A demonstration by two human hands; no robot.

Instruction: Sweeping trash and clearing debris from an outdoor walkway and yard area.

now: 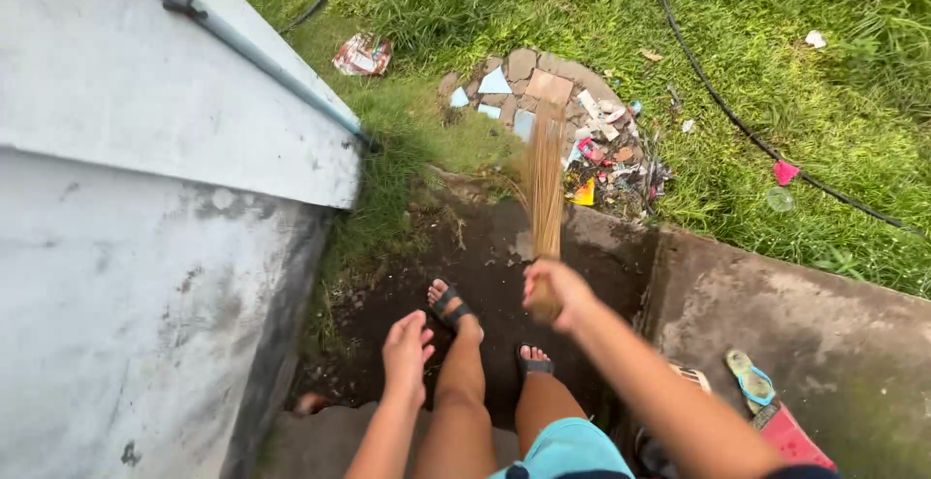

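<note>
Running down the left of the view is a pale concrete wall (145,246) with a grey pipe (252,47) fixed along its upper ledge; a crumpled wrapper (363,54) lies on the grass (824,101) past its far corner. Next comes the left hand (406,353), hanging empty above the dark, damp concrete step (485,266), its fingers (423,329) loosely apart and touching nothing; below it stand two feet in black sandals (454,310), near the step's left edge. Just to the right, the right hand (555,290) is closed around the bound butt of a stick broom (545,188), fingers wrapped tight on it; the broom reaches forward over the step's far edge, its straw-coloured bristles blurred and fanning towards a litter pile (606,159) of scraps and wrappers beside some flat paving stones (524,77).

The broom looks light, a bundle of thin dry ribs; I judge it stiff near the tied end and springy at the tips, so the tied end, where the hand sits, is the sound place to hold it. It seems rough enough not to slip, though single ribs might snap if pressed hard.

Further right a black hose (737,120) crosses the grass, a pink scrap (785,172) beside it; on the grey slab (853,343) at the lower right corner rest a green and blue flip-flop (752,379) and a red object (795,437), partly cut off.
</note>
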